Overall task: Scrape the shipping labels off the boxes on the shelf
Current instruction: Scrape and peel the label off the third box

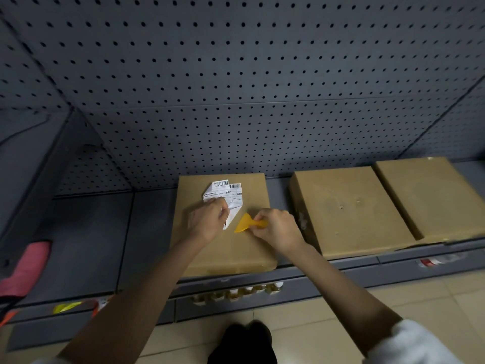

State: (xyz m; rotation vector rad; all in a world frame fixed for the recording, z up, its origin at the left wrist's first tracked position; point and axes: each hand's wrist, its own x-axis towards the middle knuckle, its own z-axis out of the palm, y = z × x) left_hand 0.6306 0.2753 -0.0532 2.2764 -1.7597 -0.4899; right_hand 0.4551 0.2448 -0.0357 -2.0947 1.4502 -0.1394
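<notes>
A brown cardboard box (252,195) lies flat on the grey shelf (91,232). A white shipping label (227,193) with barcodes is partly peeled and folded up from the box top. My left hand (208,222) pinches the lifted lower part of that label. My right hand (278,229) grips the handle of a yellow plastic scraper (244,223), whose wide blade rests on the box just right of the label. Two more brown boxes (349,211) (430,195) lie to the right, with no label showing on their tops.
A grey pegboard wall (236,88) backs the shelf. A pink cloth item (29,269) sits at the shelf's left end. Small jars (236,294) line a lower shelf under the box. Beige floor tiles (328,324) lie below, with a dark shape at the bottom middle.
</notes>
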